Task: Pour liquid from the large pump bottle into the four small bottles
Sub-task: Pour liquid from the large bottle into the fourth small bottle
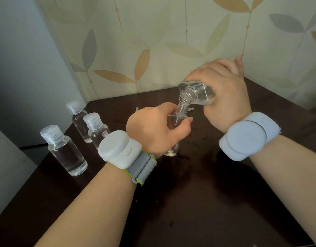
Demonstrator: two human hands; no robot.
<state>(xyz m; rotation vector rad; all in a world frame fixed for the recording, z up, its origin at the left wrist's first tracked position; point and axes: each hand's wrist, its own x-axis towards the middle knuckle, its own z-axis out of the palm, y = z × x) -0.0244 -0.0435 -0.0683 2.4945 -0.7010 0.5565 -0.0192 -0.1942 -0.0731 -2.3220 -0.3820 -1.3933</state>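
My right hand (223, 93) grips the large clear bottle (198, 94), tipped over with its open threaded neck pointing down and left; its pump is off. The neck meets the open mouth of a small clear bottle (178, 115), which my left hand (153, 125) holds upright on the dark table (198, 184). My fingers hide most of that small bottle; its base shows below my palm. Three more small clear bottles with ribbed flip caps stand at the left: one nearest (64, 150), one in the middle (97, 130), one farthest (77, 118). All three hold clear liquid.
Small drops and specks lie on the tabletop around the small bottle's base. A thin pale tube-like piece (137, 109) lies behind my left hand. A leaf-patterned wall stands close behind the table; the table's left edge runs just beside the capped bottles.
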